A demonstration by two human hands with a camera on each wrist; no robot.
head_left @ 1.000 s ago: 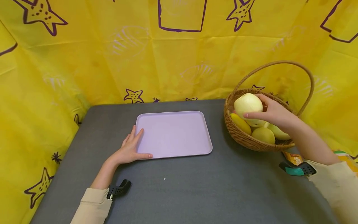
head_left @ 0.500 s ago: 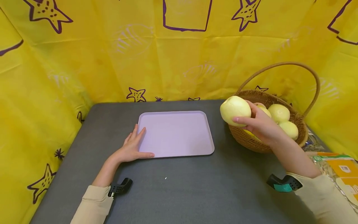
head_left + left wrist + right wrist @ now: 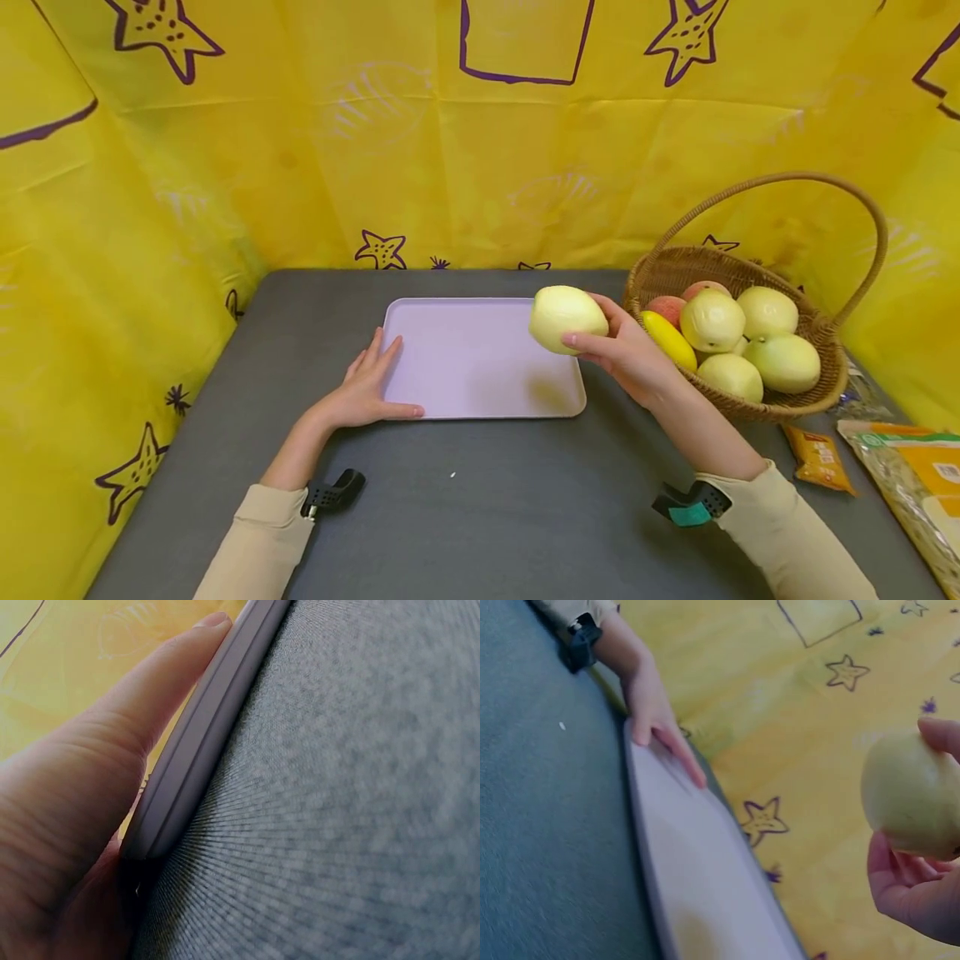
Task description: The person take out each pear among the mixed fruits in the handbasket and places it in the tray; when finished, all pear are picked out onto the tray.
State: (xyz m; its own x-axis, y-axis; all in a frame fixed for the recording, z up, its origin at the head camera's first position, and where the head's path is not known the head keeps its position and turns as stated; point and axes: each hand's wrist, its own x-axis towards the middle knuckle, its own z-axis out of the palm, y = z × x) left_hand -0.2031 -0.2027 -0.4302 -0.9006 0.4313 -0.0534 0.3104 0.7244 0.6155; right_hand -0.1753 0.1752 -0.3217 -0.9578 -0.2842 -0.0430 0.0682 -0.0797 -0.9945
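My right hand (image 3: 628, 348) holds a pale yellow pear (image 3: 566, 320) between thumb and fingers, above the right end of a lilac tray (image 3: 480, 358). In the right wrist view, the thumb and fingers grip the same pear (image 3: 907, 796) from two sides. My left hand (image 3: 365, 392) rests at the tray's left end, fingers spread and straight over its rim. Its thumb lies along the near left corner; the left wrist view shows the thumb (image 3: 112, 727) against the tray's edge (image 3: 199, 742).
A wicker basket (image 3: 828, 367) with a tall handle stands at the right, holding several pale pears, a yellow fruit (image 3: 667, 340) and reddish fruit (image 3: 666, 309). Beside it lie a small orange packet (image 3: 819, 460) and a larger bag (image 3: 911, 475). Yellow patterned cloth (image 3: 465, 167) borders the grey table.
My right hand has carried the pear left out of the basket to above the tray's right end. My left hand stays on the tray. The view has shifted slightly right.
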